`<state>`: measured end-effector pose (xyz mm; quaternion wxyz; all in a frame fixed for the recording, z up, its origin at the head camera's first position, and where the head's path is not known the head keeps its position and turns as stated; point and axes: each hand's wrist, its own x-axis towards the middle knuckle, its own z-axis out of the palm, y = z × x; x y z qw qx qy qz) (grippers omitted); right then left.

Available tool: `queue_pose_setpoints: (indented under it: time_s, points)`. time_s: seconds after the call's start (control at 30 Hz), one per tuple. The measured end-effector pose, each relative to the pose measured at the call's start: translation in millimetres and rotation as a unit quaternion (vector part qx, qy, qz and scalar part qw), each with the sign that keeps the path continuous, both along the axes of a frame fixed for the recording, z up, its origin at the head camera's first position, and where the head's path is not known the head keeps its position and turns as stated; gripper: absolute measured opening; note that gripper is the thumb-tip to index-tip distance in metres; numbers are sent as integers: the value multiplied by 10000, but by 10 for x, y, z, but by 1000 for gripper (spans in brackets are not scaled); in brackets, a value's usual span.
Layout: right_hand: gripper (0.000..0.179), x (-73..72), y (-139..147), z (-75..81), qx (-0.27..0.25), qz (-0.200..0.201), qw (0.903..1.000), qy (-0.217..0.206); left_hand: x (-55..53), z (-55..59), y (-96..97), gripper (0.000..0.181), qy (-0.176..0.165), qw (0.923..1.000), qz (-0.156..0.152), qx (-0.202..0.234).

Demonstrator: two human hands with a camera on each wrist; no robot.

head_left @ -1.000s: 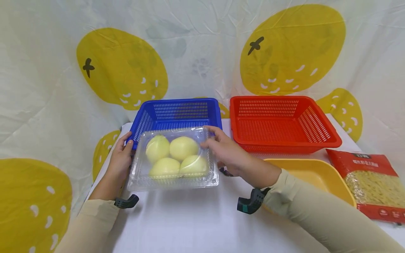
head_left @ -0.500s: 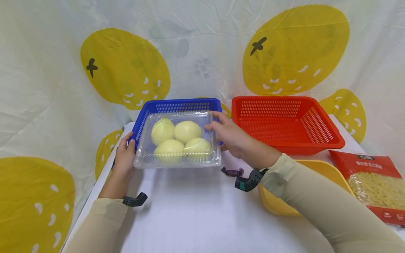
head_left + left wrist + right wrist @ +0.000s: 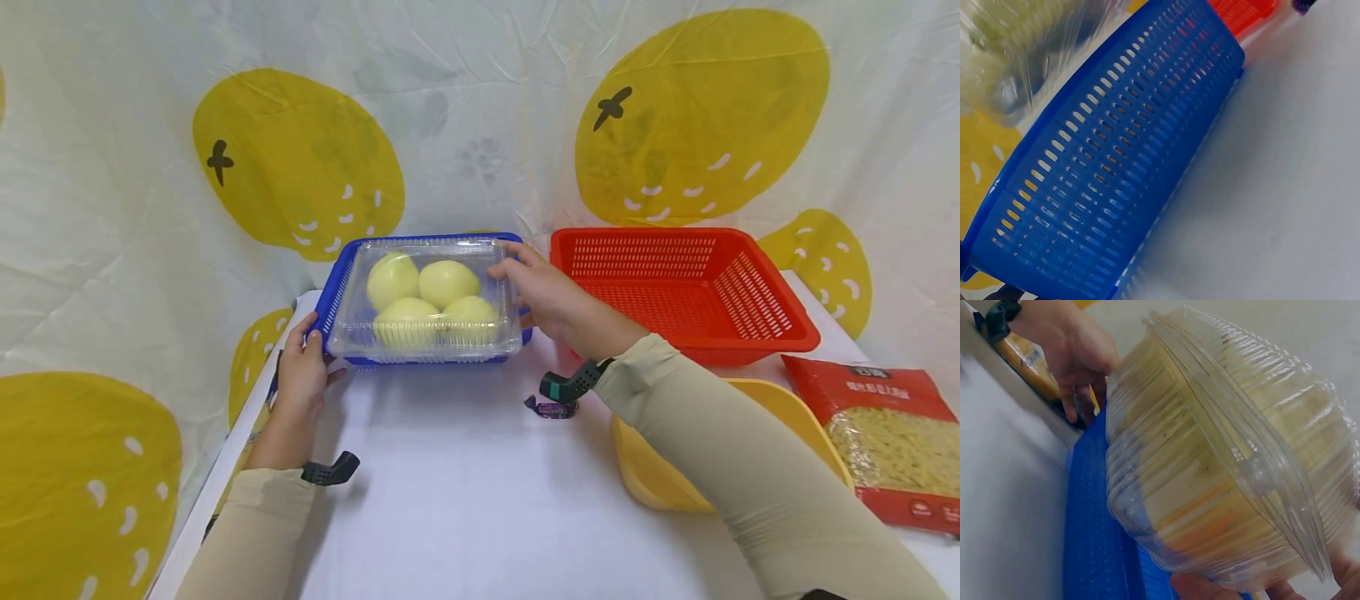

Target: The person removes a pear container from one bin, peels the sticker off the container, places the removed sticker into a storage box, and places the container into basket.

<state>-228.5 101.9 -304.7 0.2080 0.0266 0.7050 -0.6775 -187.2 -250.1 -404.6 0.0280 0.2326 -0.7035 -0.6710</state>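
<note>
A clear plastic clamshell box (image 3: pixel 352 335) holds several round, pale yellow-green fruits (image 3: pixel 447 283). In the head view it overlaps the blue basket (image 3: pixel 331 304). My right hand (image 3: pixel 555 293) grips the box by its right side, thumb on the lid; the right wrist view shows fingertips (image 3: pixel 1200 589) under the box. At the basket's near left corner, my left hand (image 3: pixel 302 377) holds the rim. The left wrist view shows the slotted basket wall (image 3: pixel 1116 156), with the box (image 3: pixel 997 87) above the rim.
A red basket (image 3: pixel 678 340) stands right of the blue one. Nearer are a yellow tub (image 3: pixel 648 475) and a red pasta bag (image 3: pixel 881 433). A purple-wrapped candy (image 3: pixel 553 410) lies mid-table. Partly behind my left arm is a yellow package (image 3: pixel 1025 359) at the table's left edge.
My right hand has carried the box of fruits away from me, from in front of the blue basket to over it. My left hand has stayed at the basket's corner.
</note>
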Motion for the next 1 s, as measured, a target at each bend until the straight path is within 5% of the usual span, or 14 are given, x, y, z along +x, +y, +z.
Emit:
queue_pose_setpoints:
  time_s: [0.53, 1.0]
  points:
    - [68, -495, -122, -158, -291, 44, 9995, -108, 19, 19, -4, 49, -65, 9998, 65, 197]
    - [69, -720, -196, -287, -95, -41, 9998, -181, 3, -5, 8, 49, 13, 10000, -23, 82]
